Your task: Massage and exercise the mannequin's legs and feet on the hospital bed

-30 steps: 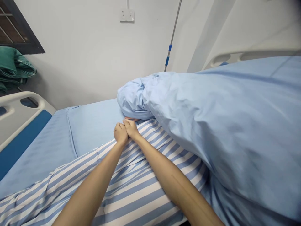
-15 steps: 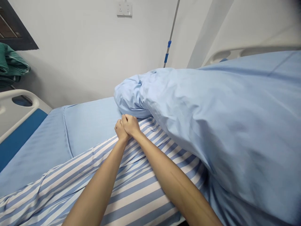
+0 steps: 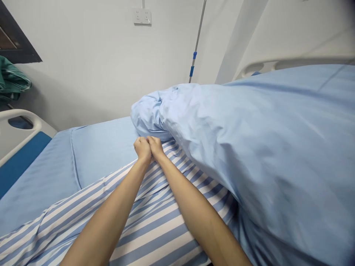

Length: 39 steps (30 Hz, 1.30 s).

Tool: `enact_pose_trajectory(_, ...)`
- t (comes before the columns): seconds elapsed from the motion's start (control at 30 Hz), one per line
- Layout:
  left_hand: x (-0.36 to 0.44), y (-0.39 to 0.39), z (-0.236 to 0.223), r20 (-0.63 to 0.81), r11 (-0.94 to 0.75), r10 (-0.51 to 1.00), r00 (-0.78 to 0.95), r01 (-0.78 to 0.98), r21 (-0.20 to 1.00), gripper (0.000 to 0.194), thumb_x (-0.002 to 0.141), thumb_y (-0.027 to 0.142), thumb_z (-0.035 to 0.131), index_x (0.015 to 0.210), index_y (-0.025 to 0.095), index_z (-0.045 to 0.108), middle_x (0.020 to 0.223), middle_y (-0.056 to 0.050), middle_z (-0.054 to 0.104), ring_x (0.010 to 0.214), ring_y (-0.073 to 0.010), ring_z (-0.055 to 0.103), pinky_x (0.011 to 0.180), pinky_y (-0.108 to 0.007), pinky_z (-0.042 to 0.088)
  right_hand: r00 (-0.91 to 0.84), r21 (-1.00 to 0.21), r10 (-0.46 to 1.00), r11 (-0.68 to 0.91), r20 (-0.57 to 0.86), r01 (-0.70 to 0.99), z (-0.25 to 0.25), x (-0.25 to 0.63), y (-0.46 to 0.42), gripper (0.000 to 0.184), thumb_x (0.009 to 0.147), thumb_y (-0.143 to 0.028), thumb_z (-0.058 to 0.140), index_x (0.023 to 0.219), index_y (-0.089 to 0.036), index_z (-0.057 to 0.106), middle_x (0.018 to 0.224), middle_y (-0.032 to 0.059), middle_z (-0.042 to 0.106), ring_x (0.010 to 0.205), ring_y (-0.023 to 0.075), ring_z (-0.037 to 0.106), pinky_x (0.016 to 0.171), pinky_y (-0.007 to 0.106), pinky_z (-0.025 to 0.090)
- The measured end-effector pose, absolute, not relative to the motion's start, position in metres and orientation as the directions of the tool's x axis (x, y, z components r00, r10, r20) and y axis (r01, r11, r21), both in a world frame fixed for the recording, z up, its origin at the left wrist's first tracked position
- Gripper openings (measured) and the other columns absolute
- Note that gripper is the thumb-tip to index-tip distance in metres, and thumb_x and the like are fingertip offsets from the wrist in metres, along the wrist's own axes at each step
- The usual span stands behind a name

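Both left hand and right hand are touching side by side at the far edge of the striped cloth, just beside the bunched blue quilt; fingers are curling, but their undersides are staying hidden, so whether either grip is clamping on anything cannot be told. The quilt is covering part of the cloth and running past the right edge. Blue sheet is covering the mattress, while a pole, socket plate and cut-off window are showing along the white wall.
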<state>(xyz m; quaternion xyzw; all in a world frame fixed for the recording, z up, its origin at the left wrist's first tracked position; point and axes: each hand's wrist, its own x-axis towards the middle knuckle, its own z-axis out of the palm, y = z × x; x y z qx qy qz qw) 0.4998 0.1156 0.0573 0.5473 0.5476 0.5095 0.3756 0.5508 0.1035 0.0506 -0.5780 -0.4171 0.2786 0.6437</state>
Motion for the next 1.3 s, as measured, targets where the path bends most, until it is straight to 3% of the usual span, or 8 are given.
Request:
enact_pose_trajectory(0.17,0.508,0.109,0.049,0.187,-0.148,0.977,-0.107,0.297,0.943,0.023,0.08,0.018,0.033,0.062,0.019,0.047,0.066,-0.001,0.056,0.067,-0.0128,0.049,0.063,-0.025,0.035,0.57,-0.989,0.81,0.081,0.139,0.125,0.059,0.555,0.1,0.027,0.08,-0.025,0.039,0.056,-0.018,0.05,0.054,-0.0011,0.05,0.057,0.0124,0.045,0.055,0.023,0.034)
enact_pose_trajectory(0.33,0.505,0.104,0.041,0.297,-0.278,0.955,0.013,0.394,0.876,0.018,0.079,0.022,0.04,0.062,0.02,0.046,0.065,0.0,0.056,0.065,-0.0129,0.05,0.063,-0.025,0.034,0.442,-0.803,0.774,0.141,0.454,0.579,0.073,0.56,0.088,0.033,0.085,-0.034,0.039,0.057,-0.019,0.049,0.058,0.0006,0.053,0.06,0.0133,0.045,0.06,0.024,0.031)
enact_pose_trajectory(0.4,0.506,0.104,0.04,0.321,-0.308,0.946,0.037,0.407,0.86,0.018,0.08,0.023,0.04,0.064,0.02,0.048,0.066,-0.001,0.057,0.066,-0.0134,0.051,0.064,-0.025,0.035,0.407,-0.76,0.767,0.157,0.496,0.631,0.07,0.566,0.086,0.034,0.086,-0.035,0.038,0.057,-0.019,0.047,0.058,0.0002,0.053,0.059,0.0126,0.044,0.06,0.024,0.03)
enact_pose_trajectory(0.6,0.509,0.106,0.039,0.29,-0.28,0.957,0.013,0.3,0.912,0.025,0.079,0.022,0.034,0.059,0.02,0.049,0.063,0.0,0.056,0.065,-0.0132,0.049,0.063,-0.025,0.036,0.451,-0.816,0.805,0.071,0.386,0.573,0.046,0.579,0.097,0.034,0.085,-0.032,0.038,0.053,-0.019,0.042,0.053,-0.0015,0.049,0.055,0.0116,0.04,0.055,0.023,0.026)
enact_pose_trajectory(0.83,0.532,0.121,0.064,0.212,-0.209,0.974,-0.079,0.052,0.977,0.019,0.072,0.017,0.037,0.054,0.02,0.041,0.051,0.004,0.042,0.054,-0.0103,0.042,0.054,-0.022,0.034,0.518,-0.926,0.776,0.231,0.361,0.3,0.046,0.584,0.102,0.032,0.082,-0.031,0.036,0.053,-0.019,0.042,0.052,-0.0029,0.047,0.053,0.0111,0.04,0.052,0.022,0.03)
enact_pose_trajectory(1.0,0.537,0.112,0.053,0.253,-0.223,0.966,-0.053,0.32,0.921,0.024,0.076,0.018,0.036,0.053,0.021,0.04,0.056,0.0,0.05,0.061,-0.0134,0.047,0.062,-0.025,0.035,0.618,-0.953,0.726,0.224,0.301,0.202,0.046,0.591,0.104,0.032,0.083,-0.033,0.036,0.053,-0.021,0.033,0.047,-0.0049,0.038,0.05,0.0102,0.035,0.051,0.022,0.031)
enact_pose_trajectory(1.2,0.532,0.105,0.047,0.299,-0.308,0.949,0.096,0.475,0.824,0.023,0.082,0.021,0.038,0.062,0.021,0.049,0.069,-0.005,0.061,0.073,-0.0163,0.055,0.07,-0.026,0.037,0.406,-0.685,0.655,0.24,0.637,0.688,0.071,0.589,0.088,0.032,0.085,-0.038,0.037,0.058,-0.021,0.038,0.052,-0.0016,0.044,0.054,0.0129,0.041,0.057,0.024,0.03)
enact_pose_trajectory(1.3,0.532,0.104,0.048,0.278,-0.286,0.956,0.094,0.504,0.815,0.023,0.083,0.021,0.036,0.066,0.02,0.052,0.075,-0.007,0.064,0.078,-0.018,0.057,0.074,-0.028,0.037,0.407,-0.672,0.66,0.204,0.631,0.712,0.068,0.597,0.087,0.032,0.086,-0.038,0.033,0.06,-0.021,0.04,0.053,0.0,0.046,0.055,0.014,0.042,0.058,0.026,0.031)
